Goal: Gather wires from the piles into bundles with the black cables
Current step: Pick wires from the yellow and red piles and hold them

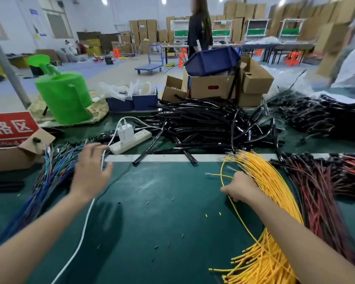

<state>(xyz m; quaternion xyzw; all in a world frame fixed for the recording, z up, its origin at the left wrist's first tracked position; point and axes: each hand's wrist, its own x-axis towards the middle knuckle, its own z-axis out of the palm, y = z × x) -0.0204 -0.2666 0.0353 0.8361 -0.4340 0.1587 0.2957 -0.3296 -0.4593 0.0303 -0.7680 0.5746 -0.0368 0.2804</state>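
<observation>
Yellow wires (262, 181) heaped at right of tabletop (162, 201); right hand (241, 188) curled, pinching single strand at pile edge. Left hand (90, 171) hovers beside blue wires (49, 173), fingers (99, 147) spread, empty. Best drawn out lengthwise, slowly, to avoid snagging neighbours. Black cables (209, 124) piled behind, centre.

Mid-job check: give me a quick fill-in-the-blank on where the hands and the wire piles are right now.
1. The right hand grips wires from the ____ pile.
2. The left hand reaches, fingers spread, toward the ____ wires on its own side.
3. The white charger is plugged into the ____, left of the black cables.
Missing: yellow; blue; power strip.
</observation>
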